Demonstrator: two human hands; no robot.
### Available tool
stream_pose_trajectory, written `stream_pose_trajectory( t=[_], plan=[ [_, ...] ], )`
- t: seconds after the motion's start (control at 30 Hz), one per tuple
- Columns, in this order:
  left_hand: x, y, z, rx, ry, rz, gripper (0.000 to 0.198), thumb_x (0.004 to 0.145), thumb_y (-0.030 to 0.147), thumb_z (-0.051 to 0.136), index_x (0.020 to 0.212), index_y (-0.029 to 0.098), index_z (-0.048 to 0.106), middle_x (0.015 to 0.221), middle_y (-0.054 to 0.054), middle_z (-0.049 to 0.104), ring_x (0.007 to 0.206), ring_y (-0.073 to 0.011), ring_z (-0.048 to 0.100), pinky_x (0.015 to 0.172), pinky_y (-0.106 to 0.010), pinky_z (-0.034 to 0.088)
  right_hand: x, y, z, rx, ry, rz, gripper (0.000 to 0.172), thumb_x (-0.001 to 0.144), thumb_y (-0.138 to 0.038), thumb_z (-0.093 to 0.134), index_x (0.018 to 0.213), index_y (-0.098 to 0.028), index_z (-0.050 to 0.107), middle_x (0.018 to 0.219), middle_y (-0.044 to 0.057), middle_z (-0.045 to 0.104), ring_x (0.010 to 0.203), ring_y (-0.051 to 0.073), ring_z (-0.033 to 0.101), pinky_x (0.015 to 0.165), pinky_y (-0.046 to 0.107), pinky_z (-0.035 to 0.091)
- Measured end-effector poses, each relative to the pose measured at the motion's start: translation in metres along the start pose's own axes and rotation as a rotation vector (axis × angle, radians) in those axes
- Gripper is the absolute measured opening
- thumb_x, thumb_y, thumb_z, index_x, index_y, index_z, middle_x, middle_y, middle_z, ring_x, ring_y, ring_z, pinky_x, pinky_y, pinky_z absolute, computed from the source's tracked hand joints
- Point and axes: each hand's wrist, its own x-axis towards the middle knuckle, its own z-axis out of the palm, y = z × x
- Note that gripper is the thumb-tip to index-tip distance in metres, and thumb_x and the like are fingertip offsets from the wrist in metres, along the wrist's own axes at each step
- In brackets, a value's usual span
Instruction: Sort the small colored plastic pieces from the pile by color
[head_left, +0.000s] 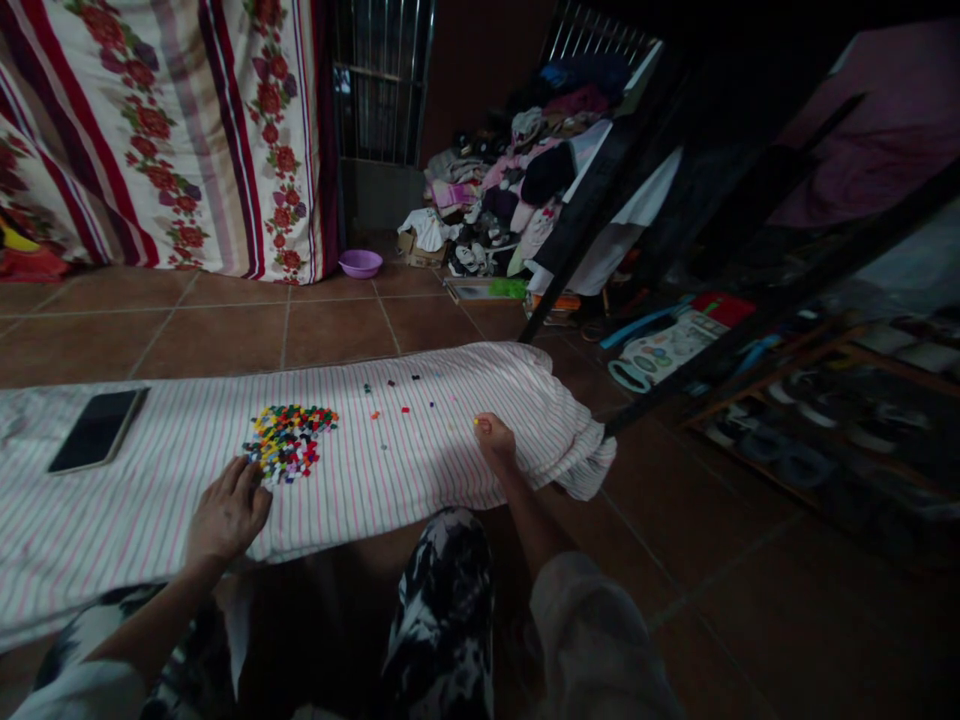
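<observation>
A heap of small coloured pieces [294,440], bead-like or tiny bricks, lies on the striped cloth [337,520]. My left hand [229,508] rests at the heap's near left edge, its fingers stretched toward the pieces and holding nothing I can see. To the right, my right hand [495,438] is closed in a pinch above the cloth, with a tiny yellow piece [476,421] at its fingertips. Between heap and right hand, several single pieces lie spread apart, among them a red piece [406,409] and an orange piece [376,415].
A phone [99,430] lies on the cloth at the left. Beyond, on the tiled floor, stand a purple basin [361,263] and a pile of clothes [517,180]. A floral curtain [172,130] hangs behind. Dark metal posts [577,250] and a shoe rack [825,400] are at the right.
</observation>
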Motion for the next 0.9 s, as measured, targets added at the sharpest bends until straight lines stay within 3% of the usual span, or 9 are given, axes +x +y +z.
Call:
stream_pose_trajectory(
  t=[0.2, 0.53, 0.9],
  plan=[
    [0.0, -0.003, 0.002, 0.015, 0.01, 0.032, 0.043, 0.088, 0.033, 0.034, 0.116, 0.009, 0.057, 0.125, -0.021, 0.058, 0.127, -0.0349, 0.048, 0.099, -0.05, 0.046, 0.009, 0.011, 0.013, -0.031, 0.023, -0.138, 0.021, 0.075, -0.022, 0.048, 0.082, -0.019, 0.068, 0.077, 0.005, 0.067, 0.075, 0.018, 0.059, 0.074, 0.028, 0.047],
    [0.0, -0.004, 0.002, 0.032, -0.013, 0.018, 0.043, 0.088, 0.034, 0.034, 0.119, 0.013, 0.054, 0.127, -0.019, 0.056, 0.128, -0.0337, 0.048, 0.099, -0.049, 0.047, 0.017, 0.016, 0.019, -0.062, -0.019, -0.057, 0.022, 0.077, -0.022, 0.049, 0.085, -0.02, 0.069, 0.076, 0.004, 0.067, 0.072, 0.017, 0.06, 0.07, 0.025, 0.047],
    [0.0, -0.002, -0.001, 0.033, -0.019, 0.037, 0.041, 0.089, 0.034, 0.033, 0.12, 0.014, 0.051, 0.124, -0.019, 0.057, 0.127, -0.0339, 0.049, 0.098, -0.049, 0.047, 0.017, 0.02, 0.016, -0.105, -0.045, -0.093, 0.022, 0.081, -0.022, 0.05, 0.087, -0.018, 0.07, 0.081, 0.005, 0.066, 0.079, 0.017, 0.06, 0.077, 0.025, 0.046]
  ],
)
